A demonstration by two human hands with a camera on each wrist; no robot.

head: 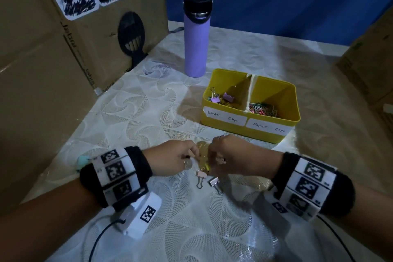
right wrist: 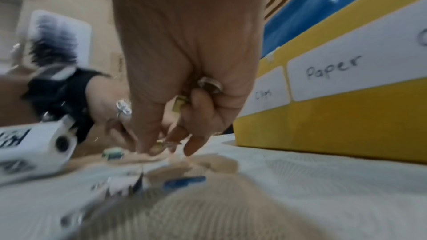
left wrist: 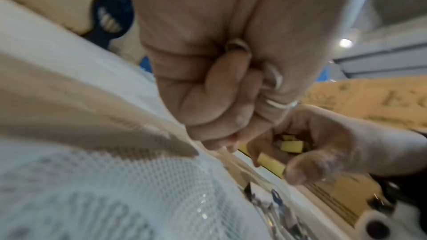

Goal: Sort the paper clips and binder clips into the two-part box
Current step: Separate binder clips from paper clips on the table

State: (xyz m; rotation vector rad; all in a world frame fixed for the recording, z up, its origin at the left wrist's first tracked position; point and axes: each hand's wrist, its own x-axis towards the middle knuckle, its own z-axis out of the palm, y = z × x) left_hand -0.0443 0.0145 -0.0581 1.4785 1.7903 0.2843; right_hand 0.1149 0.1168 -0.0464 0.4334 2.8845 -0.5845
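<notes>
The yellow two-part box [head: 297,110] [right wrist: 323,125] stands on the table. Its left part, labelled Binder Clips, holds pink binder clips [head: 228,97]. Its right part, labelled Paper Clips, holds coloured paper clips [head: 263,109]. In front of it both hands meet over a small pile of gold paper clips [head: 201,148]. My left hand [head: 191,155] [left wrist: 224,141] has its fingers curled tight, tips pinching in the pile. My right hand [head: 212,160] [right wrist: 171,145] holds yellow binder clips [left wrist: 291,146] [right wrist: 179,105] in its palm while its fingertips touch a gold clip. Two pink binder clips [head: 201,176] [head: 214,183] lie just below the hands.
A purple bottle [head: 196,44] with a black lid stands behind the box. A tall cardboard wall [head: 53,70] with a black round fitting [head: 130,32] closes the left side. Another carton [head: 372,59] stands at the right. A patterned white cloth [head: 148,112] covers the table.
</notes>
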